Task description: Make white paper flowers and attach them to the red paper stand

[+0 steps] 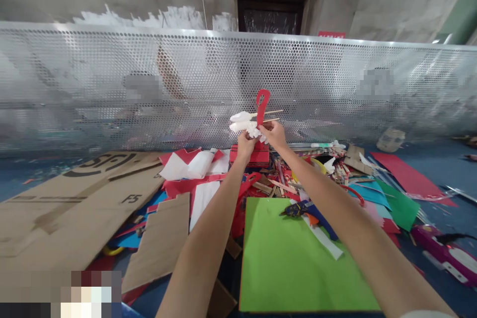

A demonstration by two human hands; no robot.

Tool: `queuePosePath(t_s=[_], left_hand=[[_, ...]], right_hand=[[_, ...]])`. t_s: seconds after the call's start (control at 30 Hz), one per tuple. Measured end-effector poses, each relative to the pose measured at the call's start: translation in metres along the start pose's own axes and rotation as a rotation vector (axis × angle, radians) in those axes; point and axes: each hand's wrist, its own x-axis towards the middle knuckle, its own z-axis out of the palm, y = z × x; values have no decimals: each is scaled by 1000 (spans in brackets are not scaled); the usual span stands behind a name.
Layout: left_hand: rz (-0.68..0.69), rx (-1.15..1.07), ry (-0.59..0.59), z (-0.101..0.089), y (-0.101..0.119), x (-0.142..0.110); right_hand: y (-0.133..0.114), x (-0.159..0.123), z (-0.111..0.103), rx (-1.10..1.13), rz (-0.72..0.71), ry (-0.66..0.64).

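Both arms reach forward to a small paper craft piece held up before the perforated metal panel. It has a red curled paper strip [263,107], white wrapped bundles [241,124] on thin wooden sticks [274,111], and white ruffled paper [254,130] at its base. My left hand [246,145] is closed on the ruffled paper from below. With its fingertips, my right hand [276,135] pinches the foot of the red strip. Just below lies a red box-like block [250,156]; whether it joins the craft piece I cannot tell.
A green board [298,268] lies in front, with a blue glue gun [307,208] and a white strip [326,241] on it. Cardboard sheets [74,198] spread at left. Paper scraps surround the block. The metal panel [201,74] stands behind. A purple device [447,253] sits at right.
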Motion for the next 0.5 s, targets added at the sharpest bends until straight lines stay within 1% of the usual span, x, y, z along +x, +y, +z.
queuePosePath(t_s=[0.1,0.3,0.4,0.5], left_hand=[[3,12,-27,-2,0,0],[13,37,19,-4,-2,0],[0,48,62,0,-1,-2],[6,48,84,3,-1,-2]], right_hand=[[4,2,1,42,11,21],[6,9,-3,62,36,-115],[5,8,-7,-6,-5,-156],[3,5,-8,-164,-57,-137]])
